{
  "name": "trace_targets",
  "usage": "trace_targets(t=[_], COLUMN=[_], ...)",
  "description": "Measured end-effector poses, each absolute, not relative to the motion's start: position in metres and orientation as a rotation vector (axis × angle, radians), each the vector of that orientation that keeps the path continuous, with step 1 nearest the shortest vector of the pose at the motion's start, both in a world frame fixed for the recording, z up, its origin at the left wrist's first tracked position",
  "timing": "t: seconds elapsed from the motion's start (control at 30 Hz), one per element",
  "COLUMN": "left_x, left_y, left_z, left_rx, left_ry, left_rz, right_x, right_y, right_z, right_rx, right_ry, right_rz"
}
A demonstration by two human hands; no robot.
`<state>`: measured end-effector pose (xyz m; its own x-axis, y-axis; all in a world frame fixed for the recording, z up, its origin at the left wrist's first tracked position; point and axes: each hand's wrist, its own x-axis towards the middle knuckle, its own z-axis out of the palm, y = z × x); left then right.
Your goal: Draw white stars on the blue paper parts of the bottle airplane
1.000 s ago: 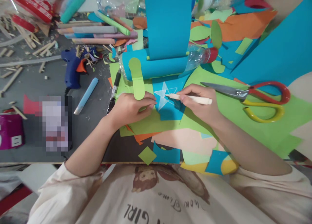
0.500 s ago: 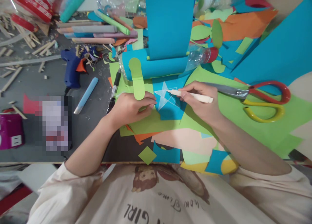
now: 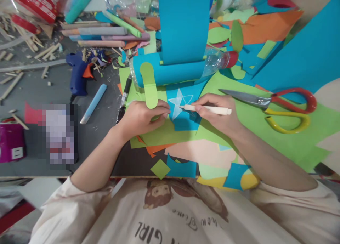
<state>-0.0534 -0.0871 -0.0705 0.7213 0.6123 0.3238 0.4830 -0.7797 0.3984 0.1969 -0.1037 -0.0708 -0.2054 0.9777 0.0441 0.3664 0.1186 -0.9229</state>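
My right hand (image 3: 219,111) is closed around a white marker (image 3: 212,109), its tip on a piece of blue paper (image 3: 183,125). A star (image 3: 177,101) is drawn there in white, partly filled in on its left side. My left hand (image 3: 148,120) is closed, thumb and forefinger together at the paper's left edge. Just beyond lies a plastic bottle (image 3: 217,61) with a red cap, wrapped in blue paper. A blue sheet rises from it, and a light green strip (image 3: 150,90) hangs from its left end over my left hand.
Orange-and-yellow-handled scissors (image 3: 262,101) lie open right of my right hand. On the left are a blue glue gun (image 3: 78,74), a light blue marker (image 3: 93,104) and a black pen (image 3: 124,100). Several markers, wood sticks and paper scraps cover the back. Green paper (image 3: 220,137) lies underneath.
My right hand has moved the marker tip slightly down and left, from the star's upper right to near its middle. My left hand stays in place.
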Motion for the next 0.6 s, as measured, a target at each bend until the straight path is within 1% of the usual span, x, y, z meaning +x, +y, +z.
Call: trace_targets(t=[0.23, 0.43, 0.6], left_x=[-0.0542, -0.055, -0.0552], left_y=[-0.0865, -0.0865, -0.0864], left_z=[-0.0708, -0.071, -0.0708], left_rx=[2.61, 2.607, 2.608], left_ry=[0.867, 0.876, 0.861], left_rz=[0.613, 0.569, 0.597], right_x=[0.1944, 0.1948, 0.1945], right_y=[-0.1028, -0.1037, -0.1044], right_z=[-0.0681, -0.0717, -0.0749], right_rx=[-1.297, -1.402, -1.4], right_ry=[-1.628, -1.594, -1.552], right_rz=[1.054, 0.965, 0.947])
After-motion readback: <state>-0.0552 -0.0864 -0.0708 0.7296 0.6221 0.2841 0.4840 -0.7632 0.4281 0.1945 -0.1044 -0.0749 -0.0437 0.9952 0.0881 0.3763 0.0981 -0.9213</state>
